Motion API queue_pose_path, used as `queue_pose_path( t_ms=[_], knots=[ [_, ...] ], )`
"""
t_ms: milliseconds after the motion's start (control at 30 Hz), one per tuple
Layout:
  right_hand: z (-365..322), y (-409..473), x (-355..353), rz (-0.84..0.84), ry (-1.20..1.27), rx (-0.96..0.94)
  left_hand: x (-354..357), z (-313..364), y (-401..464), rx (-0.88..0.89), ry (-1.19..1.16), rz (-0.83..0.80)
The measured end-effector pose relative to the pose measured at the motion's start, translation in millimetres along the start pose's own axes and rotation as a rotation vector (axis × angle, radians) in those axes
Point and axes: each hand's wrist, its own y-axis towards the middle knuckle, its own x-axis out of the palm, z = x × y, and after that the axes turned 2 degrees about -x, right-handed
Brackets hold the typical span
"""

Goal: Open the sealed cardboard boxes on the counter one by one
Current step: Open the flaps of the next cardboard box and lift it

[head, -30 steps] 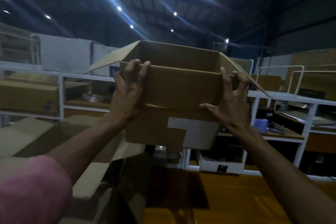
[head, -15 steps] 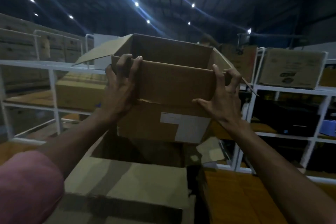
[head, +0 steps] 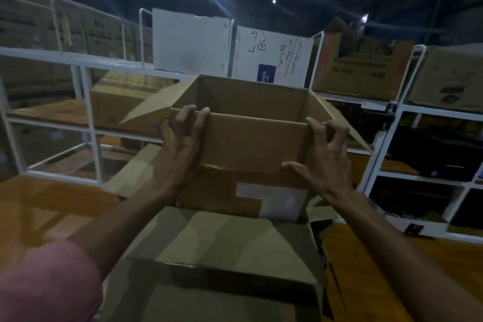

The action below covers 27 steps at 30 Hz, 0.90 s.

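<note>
An open brown cardboard box (head: pixel 254 142) with a white label on its near side is held up in front of me, its flaps spread outward. My left hand (head: pixel 180 154) grips its near left corner, fingers hooked over the near flap's edge. My right hand (head: pixel 324 159) clasps the near right corner the same way. Below it, close to me, lies a larger cardboard box (head: pixel 222 246) with its top flaps folded.
The wooden counter (head: pixel 44 212) spreads left and right of the boxes. White metal shelving (head: pixel 88 123) stands behind, holding more cartons (head: pixel 363 70) and white boards (head: pixel 190 42) on top. Dark items fill the right shelves (head: pixel 428 154).
The view has swung left and tilted down, so the held box sits lower in view, over the larger box. Both hands keep the same grip.
</note>
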Motion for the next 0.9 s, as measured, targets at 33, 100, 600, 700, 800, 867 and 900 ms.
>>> queue_pose_path(
  t_ms=[33, 100, 600, 700, 800, 867, 900],
  knots=[
    [-2, -5, 4, -0.033, -0.017, 0.018, 2, -1, -4, -0.002, 0.034, -0.043],
    [0, -18, 13, -0.104, -0.014, 0.053, 14, -6, -14, -0.016, 0.071, -0.088],
    [4, -124, 65, -0.697, 0.121, 0.267, 65, 8, -88, -0.188, 0.207, -1.009],
    [5, -130, 63, -0.695, 0.134, 0.252, 71, 20, -94, -0.151, 0.132, -1.022],
    [9, -135, 59, -0.675, 0.138, 0.236, 78, 45, -97, -0.086, 0.034, -0.943],
    [14, -141, 53, -0.617, 0.149, 0.241, 85, 67, -100, -0.012, -0.027, -0.79],
    [17, -144, 48, -0.577, 0.151, 0.248, 89, 81, -102, 0.024, -0.052, -0.692]
  ],
)
